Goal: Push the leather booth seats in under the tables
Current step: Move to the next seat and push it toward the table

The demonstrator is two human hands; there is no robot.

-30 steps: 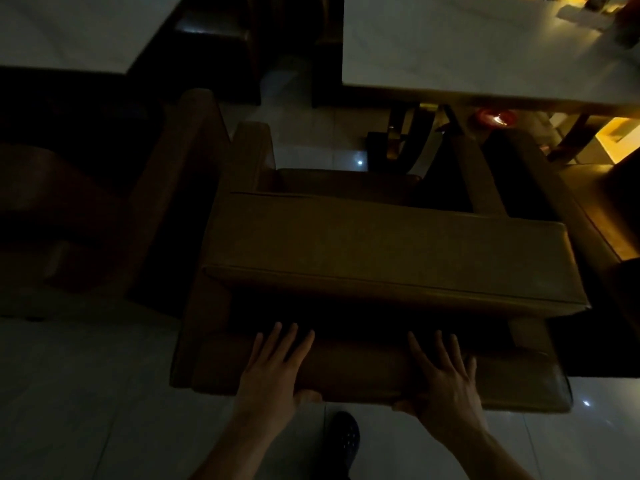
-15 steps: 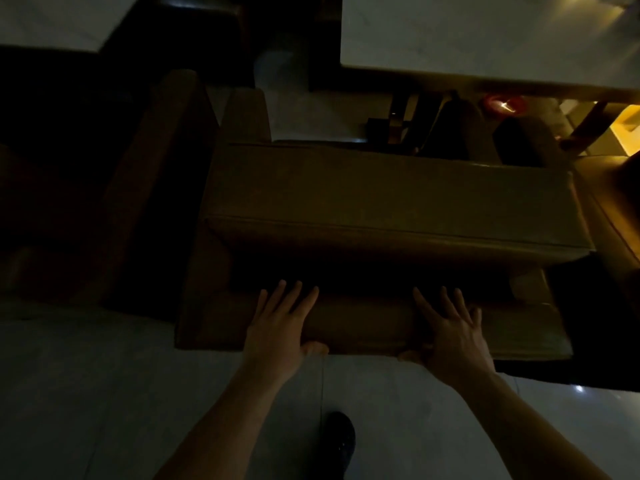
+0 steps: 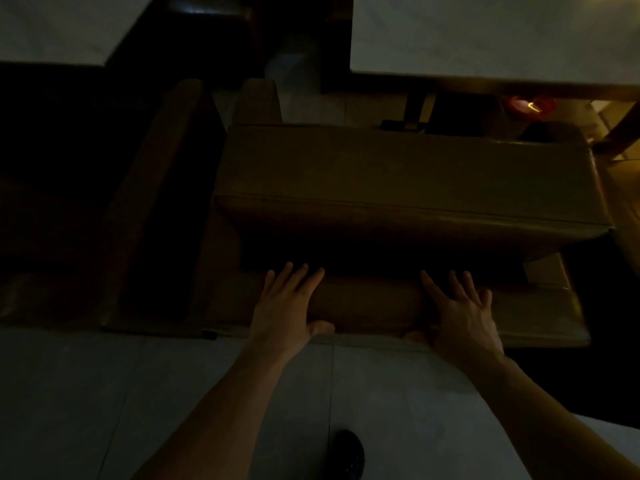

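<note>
A brown leather booth seat stands in front of me, seen from behind in dim light, its thick backrest on top and a lower padded ledge below. My left hand lies flat on that ledge, fingers spread, thumb hooked over its near edge. My right hand presses the same ledge further right, also flat with the thumb under the edge. A pale marble table lies beyond the seat at the upper right; the seat's front reaches under its edge.
A second brown booth seat stands close on the left, with another pale table beyond it. A red object glows under the right table. Another seat edge is at far right. My dark shoe stands on pale floor tiles.
The seat has slid away from me toward the table, hiding its cushion and the table legs. Both hands stayed flat on the ledge and my arms have stretched out.
</note>
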